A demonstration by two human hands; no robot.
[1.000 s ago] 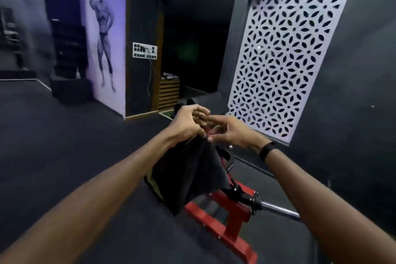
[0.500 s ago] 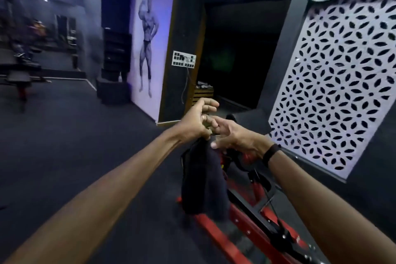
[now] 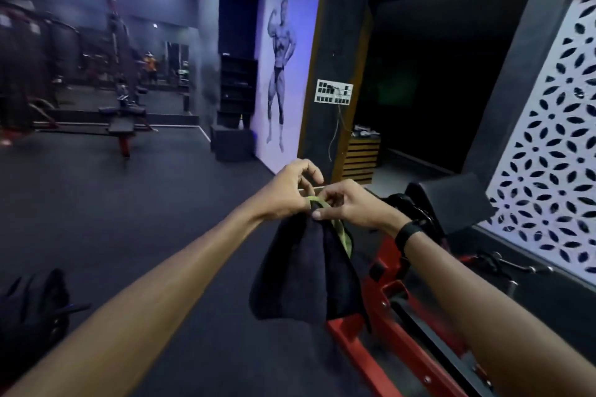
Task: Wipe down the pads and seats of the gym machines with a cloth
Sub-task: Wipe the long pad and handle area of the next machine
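A dark cloth (image 3: 303, 271) with a green edge hangs in front of me at chest height. My left hand (image 3: 287, 193) pinches its top edge and my right hand (image 3: 348, 206) pinches the same edge right beside it. Behind the cloth, to the right, stands a red-framed gym machine (image 3: 403, 309) with a black pad (image 3: 451, 203) at its far end. The cloth hides part of the red frame.
A black bench (image 3: 124, 126) stands far off at the left on the dark floor. A dark bag-like object (image 3: 32, 309) lies at the lower left. A white patterned wall panel (image 3: 548, 151) runs along the right. A dark doorway (image 3: 425, 90) opens straight ahead.
My view has swung left, bringing the far gym room and bench into sight. Both hands stay together on the cloth's top edge, and its green edge now shows between them.
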